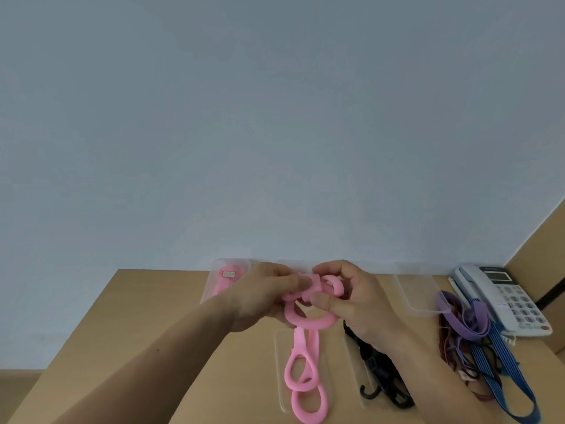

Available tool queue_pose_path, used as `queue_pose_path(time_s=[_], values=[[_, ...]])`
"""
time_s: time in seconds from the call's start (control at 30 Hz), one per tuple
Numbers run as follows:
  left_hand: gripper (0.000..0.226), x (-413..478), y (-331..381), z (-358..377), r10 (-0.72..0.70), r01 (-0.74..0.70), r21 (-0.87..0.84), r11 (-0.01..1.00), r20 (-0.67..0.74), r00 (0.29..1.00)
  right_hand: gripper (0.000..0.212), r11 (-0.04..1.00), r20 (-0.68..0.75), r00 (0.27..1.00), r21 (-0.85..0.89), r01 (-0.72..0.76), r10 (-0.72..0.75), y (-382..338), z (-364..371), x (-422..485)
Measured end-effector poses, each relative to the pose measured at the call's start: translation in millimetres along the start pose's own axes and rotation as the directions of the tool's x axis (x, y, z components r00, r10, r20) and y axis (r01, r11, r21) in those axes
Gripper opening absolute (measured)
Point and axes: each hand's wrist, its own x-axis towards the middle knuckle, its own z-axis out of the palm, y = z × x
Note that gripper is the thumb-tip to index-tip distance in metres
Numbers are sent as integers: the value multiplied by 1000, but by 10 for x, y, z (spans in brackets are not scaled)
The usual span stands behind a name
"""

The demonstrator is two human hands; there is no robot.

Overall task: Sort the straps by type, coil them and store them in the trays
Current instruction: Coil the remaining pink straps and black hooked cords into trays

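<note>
Holding a pink strap (308, 304) between them at lower centre of the frame: left hand (263, 298) and right hand (354, 301), both closed on it with thumbs and fingers pinching its looped upper part above the surface (153, 316). Strap's remaining loops hang down over a clear tray (279, 362) lying on the surface below the hands. Second clear tray (211, 286), upper left of the hands against the wall, containing another pink strap (221, 284) with a small label. Black strap with hooks (373, 377), under the right wrist, in a further clear tray. Empty-looking clear tray (419, 292) to the right. Tangled pile at right edge: purple strap (470, 322), blue striped strap (501, 374), thin dark red cord (443, 338). White desk telephone (507, 295), far right.
</note>
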Motion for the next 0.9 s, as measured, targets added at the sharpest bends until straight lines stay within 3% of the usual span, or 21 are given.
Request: queue_pose_path(time_s=[0.13, 0.3, 0.47, 0.57, 0.73, 0.9], values=[[30, -4, -31, 14, 33, -33, 14, 999, -14, 999, 36, 1000, 8, 1000, -15, -6, 6, -15, 26, -3], [28, -2, -68, 22, 135, -133, 39, 990, -66, 989, 21, 1000, 32, 999, -2, -12, 12, -21, -2, 2], [21, 29, -148, 103, 264, -247, 137, 959, -130, 956, 14, 1000, -62, 998, -18, -14, 13, 39, 12, 19], [23, 43, -182, 140, 312, -292, 185, 938, -90, 946, 26, 994, -117, 987, 23, -107, 109, 49, 10, 22], [28, 50, -198, 142, 372, -348, 249, 904, -58, 926, 52, 978, -13, 990, 155, -139, 143, 26, -14, -19], [40, 5, -149, 119, 278, -273, 80, 959, -54, 959, 34, 981, -72, 996, 188, -44, 58, 15, -11, -34]])
